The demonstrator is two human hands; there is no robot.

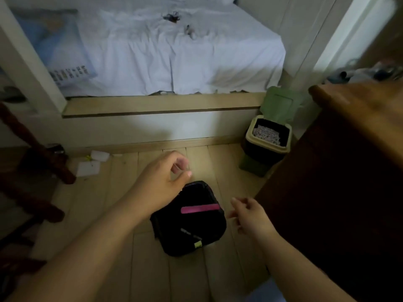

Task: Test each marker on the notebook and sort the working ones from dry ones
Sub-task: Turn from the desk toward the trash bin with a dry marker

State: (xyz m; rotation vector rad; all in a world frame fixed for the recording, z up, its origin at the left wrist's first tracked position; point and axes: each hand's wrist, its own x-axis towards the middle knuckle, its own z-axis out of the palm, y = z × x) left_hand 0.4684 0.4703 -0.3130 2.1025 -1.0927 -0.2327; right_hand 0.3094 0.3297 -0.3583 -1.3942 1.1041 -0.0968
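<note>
Left hand (161, 182) & right hand (250, 214), both loosely curled, empty, hover above black soft pouch (189, 221) on floor; pink marker (200, 208) lies crosswise atop it between them, right hand nearer

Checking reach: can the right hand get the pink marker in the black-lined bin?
Probably yes: the right hand hovers open beside the black-lined bin, and the pink marker lies exposed on top, nothing covering it.

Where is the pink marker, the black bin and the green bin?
pink marker (200, 208), head view, middle of its barrel.
black bin (214, 233), head view, its right rim.
green bin (249, 131), head view, left edge of its cream rim.
</note>
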